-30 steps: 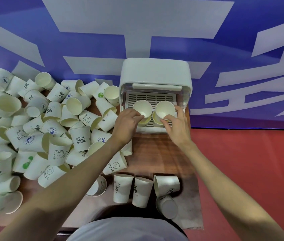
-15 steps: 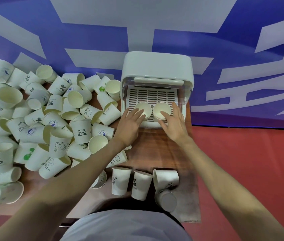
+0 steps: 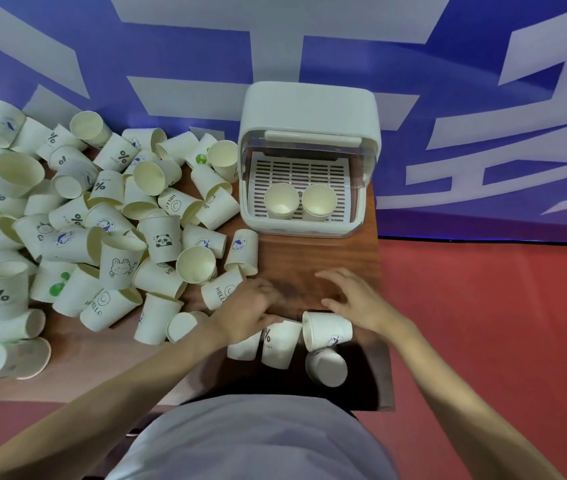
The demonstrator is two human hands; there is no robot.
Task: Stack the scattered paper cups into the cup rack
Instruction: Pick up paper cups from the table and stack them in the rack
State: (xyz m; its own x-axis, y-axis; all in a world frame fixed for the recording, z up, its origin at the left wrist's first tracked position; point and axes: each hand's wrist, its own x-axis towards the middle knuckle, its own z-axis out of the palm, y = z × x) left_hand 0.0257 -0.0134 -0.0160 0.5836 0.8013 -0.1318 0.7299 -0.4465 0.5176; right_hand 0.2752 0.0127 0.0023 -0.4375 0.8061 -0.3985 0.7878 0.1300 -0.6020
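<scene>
1. The cup rack [image 3: 310, 109] sits at the far end of the wooden table [image 3: 316, 258], a white box with a slatted tray inside, right up against the blue and white banner [image 3: 171, 46]
2. 2 paper cups stand upright at the near edge of that tray, touching side by side, mouths up: the left rack cup [image 3: 281, 199] and the right rack cup [image 3: 319, 201]
3. The left hand [image 3: 245, 308] is low over the near part of the table, fingers curled in fairly narrow, resting on top of the % cup [image 3: 277, 344] and the cup next to it; can't tell if it actually grips either one
4. The right hand [image 3: 361, 299] hovers just beyond the tipped cup [image 3: 327, 329], fingers spread wide and holding nothing. It's a bit blurry
5. Just nearer than the tipped cup there's an upside-down cup [image 3: 326, 367], base showing
6. The whole left side of the table is a big pile of cups [image 3: 84, 220], lying every which way, with panda, bunny, HELLO and % prints on them
7. A HELLO cup [image 3: 223, 292] from the pile lies just left of the left hand
</scene>
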